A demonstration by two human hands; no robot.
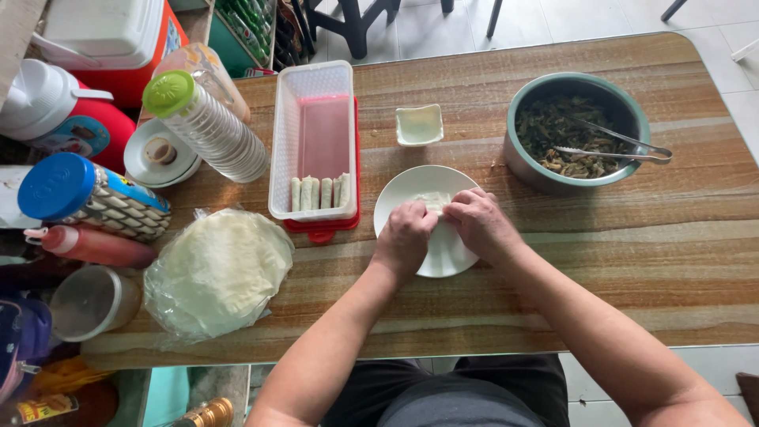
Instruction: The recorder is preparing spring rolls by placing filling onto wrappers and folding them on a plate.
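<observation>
The wrapper (pixel 433 201) sits on the white plate (pixel 411 190) mid-table, both hands bunched over it. Left hand (pixel 405 237) has its fingers curled down onto the near edge, right hand (pixel 479 221) pinches the other end, so both are grasping it. I'd say keep the roll tight and even, tuck the sides in, don't tear the thin sheet. At 12 o'clock from the plate there's a small dish (pixel 419 124), at 2 o'clock the filling pot (pixel 575 130) with tongs (pixel 621 146), at 10 o'clock the tray (pixel 315 142) with finished rolls (pixel 319 192), at 8 o'clock the wrapper stack (pixel 215 271).
</observation>
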